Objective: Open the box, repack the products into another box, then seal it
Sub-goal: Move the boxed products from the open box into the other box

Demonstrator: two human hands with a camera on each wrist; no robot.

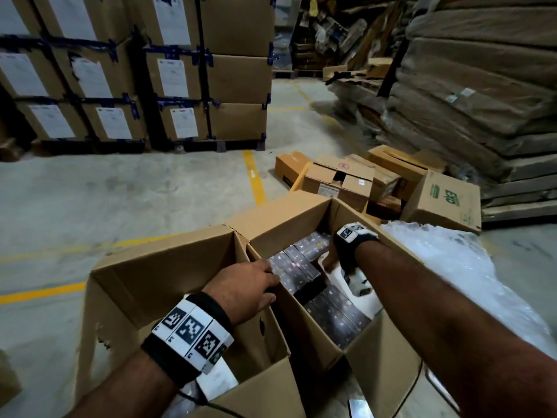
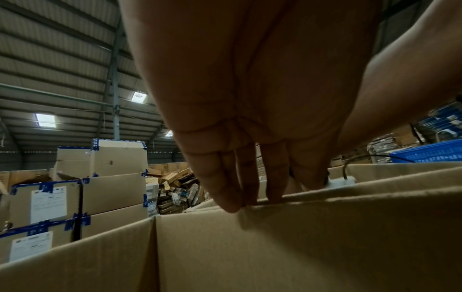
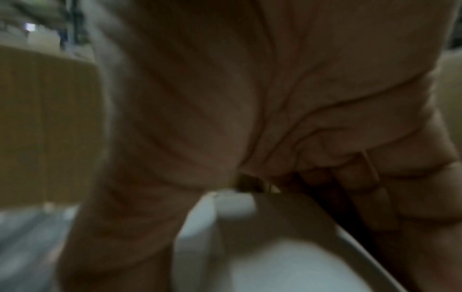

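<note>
Two open cardboard boxes stand side by side. The left box [image 1: 168, 276] holds only a white paper low down. The right box [image 1: 289, 224] is packed with dark product boxes [image 1: 304, 267]. My left hand [image 1: 269, 285] lies over the wall the two boxes share, and the left wrist view shows its fairly straight fingers [image 2: 250, 177] resting on that cardboard edge [image 2: 300, 237]. My right hand [image 1: 334, 260] reaches into the right box and grips a white pack [image 1: 361, 294]. In the blurred right wrist view, thumb and curled fingers [image 3: 355, 177] hold that white pack [image 3: 275, 256].
A heap of clear plastic wrap [image 1: 452, 267] lies right of the boxes. Small cartons [image 1: 346, 182] sit on the floor beyond. Palletised labelled boxes [image 1: 150, 86] stand at the back left and flattened cardboard stacks [image 1: 482, 101] at the back right. Yellow lines [image 1: 254, 179] mark the concrete floor.
</note>
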